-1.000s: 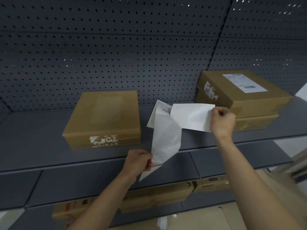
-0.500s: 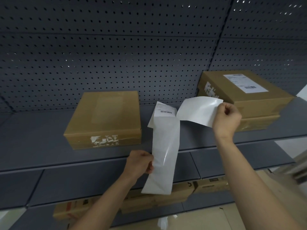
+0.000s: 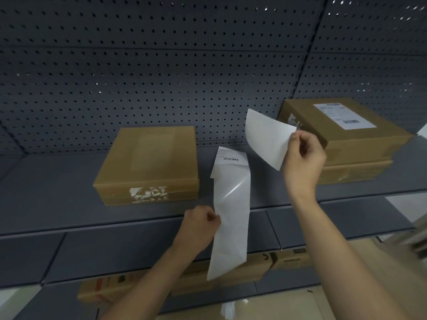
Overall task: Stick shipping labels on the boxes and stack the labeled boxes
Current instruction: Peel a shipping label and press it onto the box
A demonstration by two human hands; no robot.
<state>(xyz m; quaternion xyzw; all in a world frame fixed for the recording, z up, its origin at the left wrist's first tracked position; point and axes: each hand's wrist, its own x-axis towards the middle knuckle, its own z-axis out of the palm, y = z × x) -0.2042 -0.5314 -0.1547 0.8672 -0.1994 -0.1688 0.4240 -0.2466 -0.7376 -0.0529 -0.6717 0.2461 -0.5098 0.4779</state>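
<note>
Label (image 3: 268, 137): thin, light and limp, probably tacky underneath. Best held by one edge, or it may curl and stick to itself. Right hand (image 3: 302, 162) pinches its right edge, held in the air near the labeled stack (image 3: 342, 125) at the shelf's (image 3: 57, 192) right end. Left hand (image 3: 198, 227) pinches the glossy backing strip (image 3: 231, 215). Bare box (image 3: 150, 158) sits left of centre.

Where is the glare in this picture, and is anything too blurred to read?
Head view: dim light; a glare streak crosses the glossy backing strip; the peeled label shows blank white; print on the stuck-on shipping label is too soft to read; lower cartons are blurred; pegboard seams slant from wide-angle distortion.
</note>
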